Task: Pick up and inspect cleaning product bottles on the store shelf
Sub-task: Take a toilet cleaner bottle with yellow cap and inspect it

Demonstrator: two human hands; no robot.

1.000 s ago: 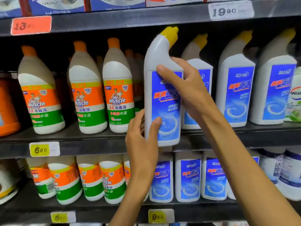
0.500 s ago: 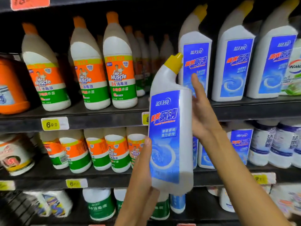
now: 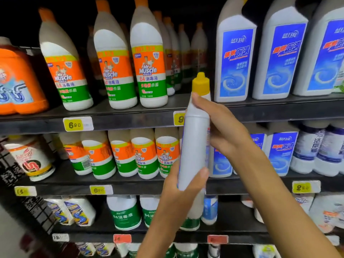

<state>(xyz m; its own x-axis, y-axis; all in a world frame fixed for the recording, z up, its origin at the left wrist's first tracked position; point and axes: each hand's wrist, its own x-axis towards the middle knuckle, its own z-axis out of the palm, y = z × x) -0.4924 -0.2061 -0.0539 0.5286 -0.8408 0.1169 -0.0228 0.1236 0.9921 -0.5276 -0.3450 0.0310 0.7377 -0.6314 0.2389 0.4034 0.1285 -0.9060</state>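
A white toilet-cleaner bottle [image 3: 195,142] with a yellow cap is held upright in front of the shelves, turned so its narrow plain side faces me. My left hand [image 3: 182,190] grips its lower part, thumb across the front. My right hand [image 3: 221,127] grips the upper part, thumb near the neck below the cap. The blue label shows only as a thin edge on the right side.
Matching blue-labelled bottles [image 3: 236,58] stand on the upper shelf to the right. Orange-and-green Mr Muscle bottles [image 3: 150,67] fill the upper left and the shelf below. An orange jug [image 3: 16,82] is far left. Yellow price tags [image 3: 77,124] line the shelf edges.
The bottle has been turned about its upright axis, so the blue front label now faces right and the narrow side faces me. Both hands kept hold and the view dropped lower.
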